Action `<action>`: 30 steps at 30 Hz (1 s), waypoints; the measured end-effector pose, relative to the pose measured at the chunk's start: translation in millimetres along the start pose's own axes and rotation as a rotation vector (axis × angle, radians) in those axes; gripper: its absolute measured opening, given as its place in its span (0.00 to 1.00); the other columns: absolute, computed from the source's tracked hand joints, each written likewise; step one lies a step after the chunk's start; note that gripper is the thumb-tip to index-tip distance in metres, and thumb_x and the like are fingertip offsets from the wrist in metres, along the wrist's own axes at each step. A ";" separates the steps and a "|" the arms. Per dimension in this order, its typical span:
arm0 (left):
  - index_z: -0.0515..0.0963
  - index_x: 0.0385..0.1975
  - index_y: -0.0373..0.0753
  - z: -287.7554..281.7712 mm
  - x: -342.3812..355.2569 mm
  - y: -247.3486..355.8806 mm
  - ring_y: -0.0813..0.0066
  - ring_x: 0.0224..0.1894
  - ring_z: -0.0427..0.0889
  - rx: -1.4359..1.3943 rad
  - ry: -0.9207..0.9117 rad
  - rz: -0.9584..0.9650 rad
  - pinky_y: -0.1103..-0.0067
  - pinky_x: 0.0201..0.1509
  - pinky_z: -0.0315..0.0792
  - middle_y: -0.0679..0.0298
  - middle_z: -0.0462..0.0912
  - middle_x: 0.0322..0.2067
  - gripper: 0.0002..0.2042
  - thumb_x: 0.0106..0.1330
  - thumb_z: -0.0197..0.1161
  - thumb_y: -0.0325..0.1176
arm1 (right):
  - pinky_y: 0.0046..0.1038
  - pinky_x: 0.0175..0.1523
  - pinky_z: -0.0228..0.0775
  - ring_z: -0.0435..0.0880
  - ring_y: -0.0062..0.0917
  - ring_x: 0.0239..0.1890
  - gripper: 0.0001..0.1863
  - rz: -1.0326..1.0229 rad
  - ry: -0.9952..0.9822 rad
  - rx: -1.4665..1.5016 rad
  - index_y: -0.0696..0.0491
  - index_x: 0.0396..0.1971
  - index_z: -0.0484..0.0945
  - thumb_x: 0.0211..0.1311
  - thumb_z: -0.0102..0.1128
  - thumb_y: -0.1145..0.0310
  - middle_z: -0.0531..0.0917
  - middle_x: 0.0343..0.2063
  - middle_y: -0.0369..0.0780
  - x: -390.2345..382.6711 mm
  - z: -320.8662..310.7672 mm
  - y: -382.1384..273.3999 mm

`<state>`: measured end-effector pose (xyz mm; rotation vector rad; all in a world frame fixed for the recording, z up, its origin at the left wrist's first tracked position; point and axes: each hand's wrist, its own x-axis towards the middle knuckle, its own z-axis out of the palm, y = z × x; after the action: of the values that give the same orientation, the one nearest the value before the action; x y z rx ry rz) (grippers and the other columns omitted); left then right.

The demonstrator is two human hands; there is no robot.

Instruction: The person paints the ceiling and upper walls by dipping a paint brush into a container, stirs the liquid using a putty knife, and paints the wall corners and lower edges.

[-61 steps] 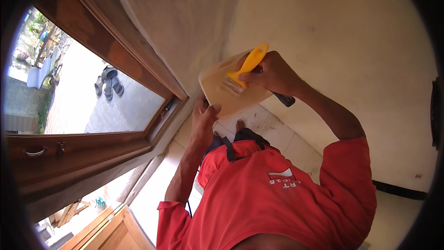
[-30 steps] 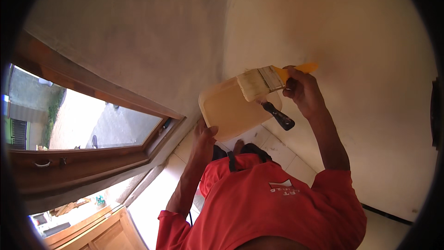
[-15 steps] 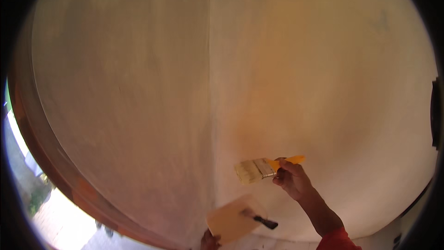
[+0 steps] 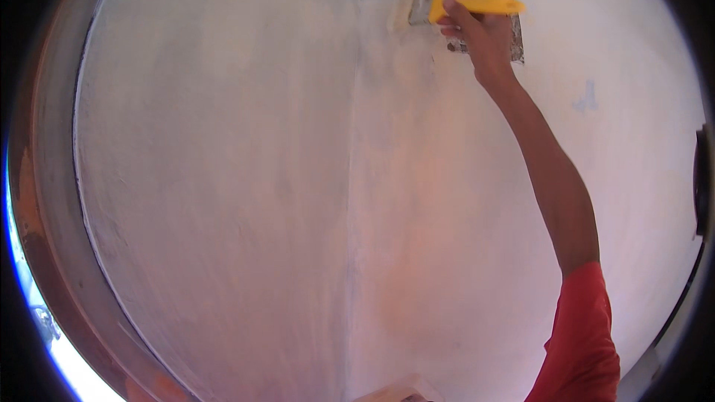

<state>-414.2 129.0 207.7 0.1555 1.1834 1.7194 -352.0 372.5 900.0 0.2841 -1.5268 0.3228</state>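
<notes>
High up, my right hand (image 4: 489, 43) grips a wide flat paintbrush (image 4: 488, 5) by its yellow handle. The pale bristles point left and look pressed against the whitish wall (image 4: 253, 141), just right of the inner corner line; they are slightly blurred. Behind my fingers, a rough rectangular recess (image 4: 516, 39) in the wall is partly hidden. At the bottom edge shows only the top of a pale container (image 4: 398, 389). My left hand is out of the picture.
A vertical corner seam (image 4: 350, 201) divides the wall. Along the left side runs a brown frame (image 4: 52, 283), with bright outdoors beyond. A dark object (image 4: 701, 182) sits at the far right edge. A bluish mark (image 4: 586, 95) is right of the recess.
My right hand has raised the paintbrush from low down to the wall beside the recess. The container, holding a black-handled tool, and my left hand have dropped toward or past the lower edge.
</notes>
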 end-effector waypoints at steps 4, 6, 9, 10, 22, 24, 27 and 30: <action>0.65 0.62 0.38 55.4 -27.5 -2.1 0.65 0.49 0.78 -0.002 0.013 -0.030 0.66 0.47 0.75 0.59 0.76 0.50 0.27 0.64 0.58 0.38 | 0.22 0.37 0.81 0.87 0.23 0.32 0.17 -0.083 -0.055 -0.064 0.62 0.41 0.81 0.61 0.66 0.63 0.85 0.32 0.43 112.9 -11.2 4.7; 0.64 0.62 0.38 62.9 -38.8 6.3 0.65 0.49 0.78 0.012 0.014 -0.018 0.66 0.47 0.75 0.59 0.76 0.50 0.27 0.63 0.58 0.38 | 0.21 0.41 0.81 0.87 0.23 0.33 0.20 -0.032 -0.080 -0.073 0.62 0.44 0.80 0.61 0.66 0.61 0.85 0.34 0.43 138.0 -18.6 -1.5; 0.64 0.63 0.39 77.8 -28.2 3.6 0.65 0.49 0.77 0.019 -0.001 -0.015 0.66 0.47 0.75 0.60 0.75 0.50 0.28 0.63 0.59 0.38 | 0.24 0.35 0.80 0.87 0.23 0.29 0.17 -0.110 0.004 -0.435 0.60 0.40 0.82 0.58 0.67 0.62 0.87 0.33 0.44 172.5 -42.4 -13.8; 0.64 0.63 0.39 80.0 -26.7 5.1 0.65 0.49 0.77 0.022 -0.007 -0.009 0.66 0.47 0.75 0.60 0.75 0.51 0.28 0.63 0.59 0.38 | 0.24 0.35 0.80 0.87 0.23 0.29 0.17 -0.128 0.007 -0.436 0.60 0.40 0.82 0.58 0.67 0.62 0.87 0.33 0.44 181.4 -51.7 -19.5; 0.62 0.65 0.41 32.7 -41.2 -32.7 0.66 0.50 0.77 0.014 -0.028 -0.041 0.65 0.47 0.74 0.61 0.74 0.52 0.30 0.62 0.61 0.39 | 0.32 0.41 0.78 0.84 0.32 0.39 0.15 -0.992 -0.284 -1.110 0.43 0.45 0.82 0.57 0.64 0.74 0.85 0.42 0.30 150.5 6.8 -99.8; 0.62 0.65 0.41 32.8 -38.0 -34.4 0.66 0.50 0.77 0.002 -0.019 -0.049 0.65 0.48 0.74 0.61 0.73 0.52 0.31 0.62 0.61 0.39 | 0.34 0.43 0.78 0.83 0.31 0.44 0.18 -0.868 -0.488 -1.237 0.44 0.45 0.82 0.53 0.64 0.77 0.84 0.46 0.30 130.8 14.9 -99.9; 0.61 0.66 0.42 28.0 -37.4 -35.8 0.66 0.50 0.76 -0.001 -0.003 -0.063 0.65 0.48 0.73 0.61 0.73 0.52 0.31 0.62 0.62 0.40 | 0.32 0.41 0.78 0.85 0.32 0.40 0.15 -0.864 -0.411 -1.075 0.44 0.44 0.82 0.57 0.65 0.75 0.85 0.43 0.31 135.5 13.8 -108.4; 0.61 0.66 0.42 25.5 -38.8 -37.4 0.66 0.50 0.76 0.011 -0.005 -0.082 0.65 0.48 0.73 0.61 0.73 0.53 0.32 0.62 0.62 0.40 | 0.32 0.38 0.78 0.85 0.32 0.34 0.12 -0.987 -0.234 -0.970 0.43 0.44 0.83 0.59 0.66 0.70 0.86 0.40 0.32 168.9 17.2 -114.2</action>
<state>-356.0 115.8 207.8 0.1162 1.1803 1.6403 -321.7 265.1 1071.5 0.2600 -1.4137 -1.2301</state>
